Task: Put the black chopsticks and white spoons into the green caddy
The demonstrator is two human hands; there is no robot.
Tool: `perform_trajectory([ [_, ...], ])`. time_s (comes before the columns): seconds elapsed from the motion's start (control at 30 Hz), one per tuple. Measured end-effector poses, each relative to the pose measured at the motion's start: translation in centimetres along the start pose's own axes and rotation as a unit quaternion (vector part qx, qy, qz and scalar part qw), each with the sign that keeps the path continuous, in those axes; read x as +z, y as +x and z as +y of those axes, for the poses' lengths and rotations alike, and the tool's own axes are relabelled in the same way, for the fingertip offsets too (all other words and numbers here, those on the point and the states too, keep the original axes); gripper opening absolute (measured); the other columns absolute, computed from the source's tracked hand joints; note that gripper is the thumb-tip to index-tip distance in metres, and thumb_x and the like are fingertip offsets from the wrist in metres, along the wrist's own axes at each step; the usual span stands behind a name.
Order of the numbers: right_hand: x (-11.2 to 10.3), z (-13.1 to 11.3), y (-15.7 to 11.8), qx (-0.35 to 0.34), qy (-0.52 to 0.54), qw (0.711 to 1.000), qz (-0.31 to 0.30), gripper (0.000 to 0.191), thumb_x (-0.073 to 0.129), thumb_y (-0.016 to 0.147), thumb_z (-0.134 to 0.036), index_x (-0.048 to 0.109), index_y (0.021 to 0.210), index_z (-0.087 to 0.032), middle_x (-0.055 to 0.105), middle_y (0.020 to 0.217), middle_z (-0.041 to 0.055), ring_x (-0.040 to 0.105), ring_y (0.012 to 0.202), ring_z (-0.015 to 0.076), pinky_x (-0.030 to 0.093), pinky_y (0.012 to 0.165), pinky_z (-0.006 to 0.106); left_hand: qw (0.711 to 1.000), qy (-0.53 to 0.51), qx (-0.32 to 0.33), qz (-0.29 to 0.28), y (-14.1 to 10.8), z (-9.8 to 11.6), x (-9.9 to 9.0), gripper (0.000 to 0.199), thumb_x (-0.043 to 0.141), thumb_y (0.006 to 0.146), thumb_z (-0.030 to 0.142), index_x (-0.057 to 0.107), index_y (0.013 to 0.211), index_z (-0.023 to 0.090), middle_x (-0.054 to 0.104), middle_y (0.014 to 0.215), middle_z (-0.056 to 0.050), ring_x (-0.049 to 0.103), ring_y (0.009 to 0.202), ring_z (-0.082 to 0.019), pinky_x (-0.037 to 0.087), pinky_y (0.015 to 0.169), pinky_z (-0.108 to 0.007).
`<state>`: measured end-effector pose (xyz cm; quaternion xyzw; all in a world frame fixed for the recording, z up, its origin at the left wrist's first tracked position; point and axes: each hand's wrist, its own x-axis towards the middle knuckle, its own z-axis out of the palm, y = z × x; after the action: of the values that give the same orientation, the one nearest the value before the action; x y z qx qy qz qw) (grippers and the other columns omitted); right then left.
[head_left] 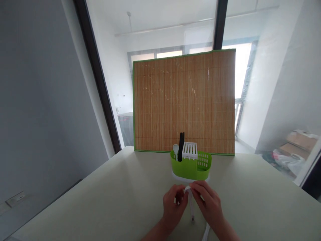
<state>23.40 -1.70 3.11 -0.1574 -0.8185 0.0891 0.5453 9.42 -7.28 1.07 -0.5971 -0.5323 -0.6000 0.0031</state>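
Both hands meet near the table's front, below the green basket. My left hand (175, 205) is closed on the head of a white utensil (191, 206), pinching it from the left. From the right, my right hand (207, 201) pinches the same white head with thumb and fingers. The utensil's thin handle hangs down between the hands, with a small dark spot at its lower end. Another white handle (206, 231) lies on the table, partly behind my right wrist. The green basket (184, 169) holds a white spoon (176, 149), black chopsticks (181, 147) and a white slotted rack (190, 150).
The pale table (112, 197) spreads to both sides. A bamboo mat (183, 103) with green edging stands upright at its back, behind the basket. Glass panels with dark frames rise beyond it. Boxes and bags (296, 152) sit on the right, past the table edge.
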Motion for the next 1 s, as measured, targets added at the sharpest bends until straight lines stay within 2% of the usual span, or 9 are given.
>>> perform_trajectory([
  [0.13, -0.2, 0.0, -0.7, 0.005, -0.011, 1.000, -0.019, 0.026, 0.052, 0.088, -0.016, 0.052, 0.113, -0.022, 0.059, 0.100, 0.0069, 0.058, 0.082, 0.0154, 0.048, 0.072, 0.027, 0.997, 0.026, 0.066, 0.020, 0.8, 0.5, -0.5, 0.001, 0.058, 0.078, 0.017, 0.057, 0.077, 0.018, 0.053, 0.058, 0.005, 0.047, 0.050, -0.006, 0.040, 0.050, -0.015],
  [0.23, -0.6, 0.4, -0.9, 0.013, -0.026, 0.999, -0.026, 0.032, 0.053, 0.087, -0.018, 0.048, 0.119, -0.021, 0.057, 0.104, 0.0090, 0.056, 0.073, 0.0142, 0.048, 0.066, 0.028, 0.990, 0.062, 0.110, 0.065, 2.9, 0.8, -1.7, 0.002, 0.059, 0.077, 0.016, 0.058, 0.077, 0.018, 0.054, 0.060, 0.005, 0.048, 0.050, -0.005, 0.040, 0.052, -0.015],
  [0.4, -0.8, 1.5, -0.9, 0.002, -0.086, 0.996, 0.005, 0.030, 0.051, 0.087, -0.015, 0.051, 0.116, -0.020, 0.058, 0.102, 0.0090, 0.057, 0.082, 0.0163, 0.047, 0.070, 0.028, 0.959, 0.096, 0.067, 0.259, 9.9, 1.0, -4.7, 0.007, 0.060, 0.077, 0.024, 0.056, 0.076, 0.018, 0.052, 0.061, 0.006, 0.046, 0.051, -0.006, 0.039, 0.052, -0.015],
  [0.5, -0.5, 1.7, -1.0, -0.033, -0.121, 0.992, -0.028, 0.028, 0.051, 0.087, -0.014, 0.052, 0.114, -0.019, 0.059, 0.101, 0.0091, 0.057, 0.086, 0.0175, 0.046, 0.072, 0.029, 0.945, 0.105, 0.056, 0.305, 14.1, 0.5, -5.5, 0.013, 0.058, 0.079, 0.031, 0.056, 0.079, 0.018, 0.053, 0.063, 0.005, 0.047, 0.053, -0.007, 0.040, 0.053, -0.017],
  [0.57, -0.2, 1.7, -1.2, -0.054, -0.145, 0.986, -0.056, 0.025, 0.050, 0.087, -0.015, 0.053, 0.112, -0.018, 0.060, 0.099, 0.0088, 0.057, 0.085, 0.0181, 0.046, 0.070, 0.029, 0.949, 0.119, 0.050, 0.287, 15.9, -0.3, -5.1, 0.016, 0.056, 0.080, 0.034, 0.056, 0.080, 0.018, 0.055, 0.065, 0.004, 0.049, 0.055, -0.007, 0.039, 0.054, -0.017],
  [0.67, 0.2, 1.5, -1.3, -0.073, -0.172, 0.979, -0.079, 0.022, 0.048, 0.088, -0.015, 0.054, 0.109, -0.018, 0.061, 0.096, 0.0082, 0.058, 0.083, 0.0184, 0.045, 0.069, 0.030, 0.964, 0.161, 0.023, 0.211, 17.2, -2.0, -3.7, 0.018, 0.053, 0.081, 0.036, 0.056, 0.079, 0.018, 0.057, 0.063, 0.004, 0.051, 0.055, -0.008, 0.037, 0.054, -0.019],
  [0.77, 0.4, 1.5, -1.4, -0.082, -0.184, 0.976, -0.086, 0.021, 0.046, 0.088, -0.015, 0.055, 0.107, -0.018, 0.062, 0.094, 0.0078, 0.058, 0.083, 0.0183, 0.045, 0.069, 0.029, 0.968, 0.223, -0.029, 0.114, 17.2, -3.8, -2.1, 0.019, 0.051, 0.082, 0.037, 0.056, 0.078, 0.020, 0.060, 0.063, 0.004, 0.054, 0.056, -0.010, 0.033, 0.053, -0.020],
  [0.87, 0.4, 1.4, -1.3, -0.079, -0.187, 0.974, -0.100, 0.021, 0.045, 0.088, -0.014, 0.057, 0.104, -0.019, 0.062, 0.092, 0.0070, 0.059, 0.081, 0.0177, 0.045, 0.068, 0.029, 0.957, 0.276, -0.083, 0.031, 17.0, -5.0, -1.0, 0.018, 0.047, 0.084, 0.036, 0.057, 0.081, 0.020, 0.064, 0.071, 0.002, 0.057, 0.063, -0.011, 0.031, 0.054, -0.021],
  [1.0, 0.4, 1.1, -1.2, -0.077, -0.188, 0.972, -0.117, 0.021, 0.043, 0.088, -0.015, 0.057, 0.103, -0.019, 0.062, 0.090, 0.0069, 0.059, 0.079, 0.0179, 0.046, 0.067, 0.029, 0.946, 0.304, -0.109, -0.021, 17.0, -5.8, -0.3, 0.016, 0.048, 0.084, 0.033, 0.058, 0.085, 0.021, 0.066, 0.078, 0.000, 0.059, 0.070, -0.014, 0.032, 0.058, -0.023],
])
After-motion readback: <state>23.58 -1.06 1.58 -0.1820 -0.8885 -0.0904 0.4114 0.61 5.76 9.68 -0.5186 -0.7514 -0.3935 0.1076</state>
